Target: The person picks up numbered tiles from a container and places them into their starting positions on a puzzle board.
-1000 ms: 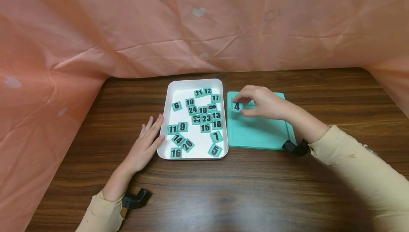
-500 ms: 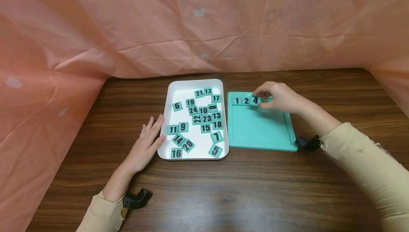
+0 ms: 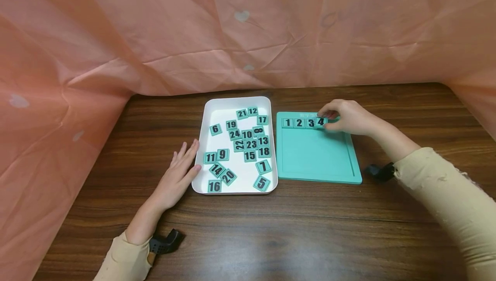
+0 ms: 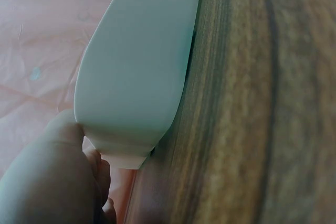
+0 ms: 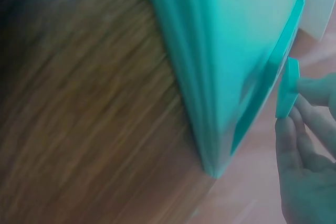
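My right hand (image 3: 350, 118) pinches the teal number tile 4 (image 3: 320, 121) between thumb and fingers, at the top row of a square teal board (image 3: 315, 156). Tiles 1 (image 3: 287, 122), 2 (image 3: 299, 122) and 3 (image 3: 311, 123) lie side by side in that row, left of tile 4. In the right wrist view the pinched tile (image 5: 287, 88) is tilted and overlaps the board's edge (image 5: 210, 145). My left hand (image 3: 176, 175) rests with extended fingers against the left side of a white tray (image 3: 201, 121); its thumb (image 4: 65, 124) is at the tray's wall (image 4: 136, 66).
Several loose number tiles lie scattered in the tray, among them tile 6 (image 3: 215, 129), tile 5 (image 3: 261, 183) and tile 16 (image 3: 214, 186). The tray and board stand close together on a wooden table (image 3: 248, 233). A pink curtain (image 3: 248, 35) hangs behind.
My right hand has slid tile 4 rightward along the board's top row, from the left corner to beside tile 3. Tiles 1, 2 and 3 have come into view. The left hand stays put.
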Demonstrator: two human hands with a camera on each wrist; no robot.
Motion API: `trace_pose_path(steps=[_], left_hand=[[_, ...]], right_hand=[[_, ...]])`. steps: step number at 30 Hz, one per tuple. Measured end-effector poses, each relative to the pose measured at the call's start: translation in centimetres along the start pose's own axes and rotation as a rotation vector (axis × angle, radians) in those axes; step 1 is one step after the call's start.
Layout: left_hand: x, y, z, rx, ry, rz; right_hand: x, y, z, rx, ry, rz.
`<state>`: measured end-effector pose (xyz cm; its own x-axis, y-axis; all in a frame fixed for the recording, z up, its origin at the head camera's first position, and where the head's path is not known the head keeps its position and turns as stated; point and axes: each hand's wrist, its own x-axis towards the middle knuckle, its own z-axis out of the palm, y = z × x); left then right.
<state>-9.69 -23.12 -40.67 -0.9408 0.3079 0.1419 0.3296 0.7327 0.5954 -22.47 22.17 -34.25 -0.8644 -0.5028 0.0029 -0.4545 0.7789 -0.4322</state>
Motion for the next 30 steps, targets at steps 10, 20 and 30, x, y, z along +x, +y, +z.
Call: trace_pose_path(steps=[10,20,30], left_hand=[[0.0,0.0,0.0,0.003,-0.007,0.001],[0.0,0.1,-0.1,-0.002,-0.007,-0.006],[0.0,0.1,-0.1,-0.002,-0.010,-0.008]], right_hand=[[0.0,1.1,0.1,0.009,-0.022,0.030],[0.1,1.2,0.5,0.010,-0.030,0.026],[0.3,0.9,0.6,-0.012,-0.025,-0.009]])
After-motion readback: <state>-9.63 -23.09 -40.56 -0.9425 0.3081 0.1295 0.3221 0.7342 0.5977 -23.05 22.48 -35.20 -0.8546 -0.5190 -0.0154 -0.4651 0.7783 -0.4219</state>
